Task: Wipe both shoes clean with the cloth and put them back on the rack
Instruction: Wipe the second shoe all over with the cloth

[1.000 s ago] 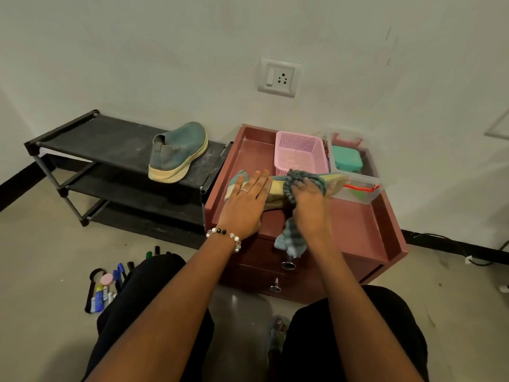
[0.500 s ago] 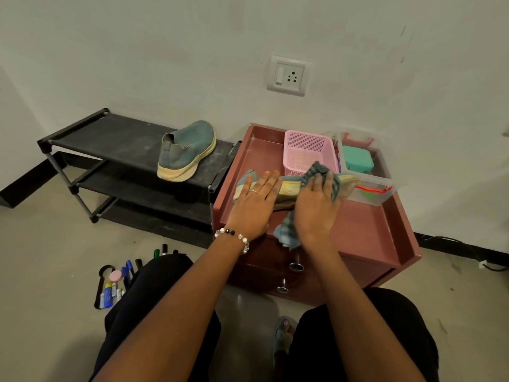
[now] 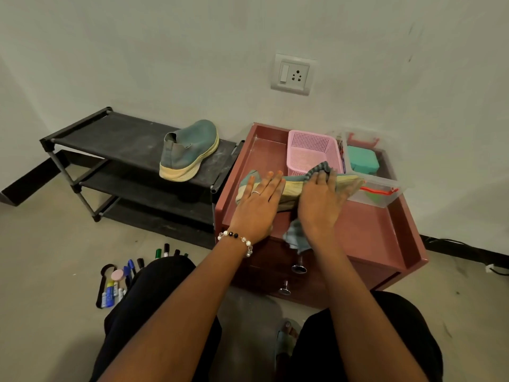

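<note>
While 1 teal shoe tops the rack, its twin lies sole-up.

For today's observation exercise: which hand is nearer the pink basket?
Right. The right hand, pressing the cloth, lies just below the pink basket; the left hand rests farther left.

No readable text, brand or number is showing anywhere. The small tubes lying on the floor are carrying print, but it is blurring out too small to read.

Bare rack top left of shoe; pink basket behind hands.
</note>
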The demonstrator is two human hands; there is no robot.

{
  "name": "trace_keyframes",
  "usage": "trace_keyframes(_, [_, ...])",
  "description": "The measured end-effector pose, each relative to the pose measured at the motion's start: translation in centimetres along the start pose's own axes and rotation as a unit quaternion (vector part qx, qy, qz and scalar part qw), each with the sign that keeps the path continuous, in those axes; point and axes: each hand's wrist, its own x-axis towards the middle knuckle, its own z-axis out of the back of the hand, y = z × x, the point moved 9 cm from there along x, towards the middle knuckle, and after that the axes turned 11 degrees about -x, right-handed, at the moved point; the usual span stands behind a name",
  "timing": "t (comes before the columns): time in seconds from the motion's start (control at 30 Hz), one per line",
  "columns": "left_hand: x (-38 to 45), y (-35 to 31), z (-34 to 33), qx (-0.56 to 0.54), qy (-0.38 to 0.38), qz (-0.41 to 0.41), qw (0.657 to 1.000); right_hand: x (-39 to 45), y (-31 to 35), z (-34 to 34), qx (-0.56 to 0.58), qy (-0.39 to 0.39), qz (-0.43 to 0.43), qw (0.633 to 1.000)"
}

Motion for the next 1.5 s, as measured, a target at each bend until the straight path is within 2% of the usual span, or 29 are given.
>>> trace_keyframes(0.07, [-0.1,0.1,0.0,-0.003,-0.003,-0.003,1.0,0.2,0.3,-0.1,0.001,0.002,0.002,1.0])
trace_keyframes(0.17, [-0.2,-0.1,-0.1,-0.007,-0.009,0.0,1.0,-0.6,2.1,-0.4,-0.005,0.01,0.048,0.999])
trace_keyframes(0.3, [-0.2,-0.2,-0.2,-0.01,-0.017,0.005,1.0,-0.5,1.8,0.3,0.001,-0.017,0.17,0.985])
trace_keyframes(0.37, [-0.4,-0.3,-0.1,-0.001,-0.019,-0.002,1.0,0.4,-0.3,0.7,0.062,0.001,0.207,0.976])
trace_keyframes(0.43, [-0.8,-0.4,0.0,0.005,-0.023,-0.01,1.0,1.6,-3.7,1.0,0.131,0.025,0.168,0.977])
trace_keyframes(0.53, [-1.1,-0.5,-0.2,0.012,-0.023,-0.013,1.0,2.7,-9.7,1.9,0.175,-0.044,0.008,0.984])
trace_keyframes(0.6, [-1.1,-0.6,-0.1,0.017,-0.026,-0.012,0.999,2.3,-13.4,1.8,0.236,-0.076,-0.113,0.962])
trace_keyframes(0.67, [-1.1,-0.6,-0.2,0.019,-0.022,-0.006,1.0,2.6,-14.6,0.6,0.278,-0.06,-0.157,0.946])
trace_keyframes(0.73, [-0.9,-0.5,-0.3,0.024,-0.015,0.001,1.0,3.2,-12.3,-0.8,0.289,-0.006,-0.085,0.954])
trace_keyframes(0.8, [-0.6,-0.4,-0.2,0.03,-0.012,0.004,0.999,3.1,-9.5,-1.9,0.231,0.029,-0.018,0.972])
trace_keyframes(0.93, [-0.3,-0.3,-0.2,0.024,-0.008,0.013,1.0,2.7,-6.9,-1.2,0.162,0.019,0.058,0.985])
trace_keyframes(1.03, [-0.1,-0.3,-0.1,0.021,-0.021,0.013,0.999,1.1,-4.5,-0.4,0.177,0.022,0.137,0.974])
trace_keyframes(1.13, [0.0,-0.1,0.0,0.021,-0.024,0.009,0.999,-0.5,-2.6,0.8,0.284,0.05,0.208,0.935])
trace_keyframes(1.17, [0.0,-0.1,0.0,0.022,-0.024,0.006,0.999,-0.2,-3.1,1.1,0.338,0.06,0.189,0.92])
trace_keyframes(1.23, [0.0,0.0,-0.1,0.021,-0.026,0.0,0.999,1.1,-6.4,1.8,0.478,0.043,0.06,0.875])
trace_keyframes(1.3, [-0.1,0.0,-0.2,0.025,-0.025,-0.001,0.999,1.5,-11.7,2.4,0.583,-0.057,-0.121,0.801])
trace_keyframes(1.37, [0.0,0.1,-0.2,0.029,-0.032,0.001,0.999,0.3,-16.3,2.5,0.568,-0.165,-0.273,0.758])
trace_keyframes(1.4, [0.0,0.2,-0.2,0.028,-0.035,0.003,0.999,0.0,-17.3,2.2,0.545,-0.182,-0.31,0.758])
trace_keyframes(1.43, [0.1,0.1,-0.2,0.027,-0.037,0.007,0.999,0.4,-17.3,1.4,0.529,-0.163,-0.315,0.771])
trace_keyframes(1.5, [0.1,0.1,-0.2,0.026,-0.036,0.013,0.999,2.4,-14.7,-0.9,0.488,-0.073,-0.24,0.836])
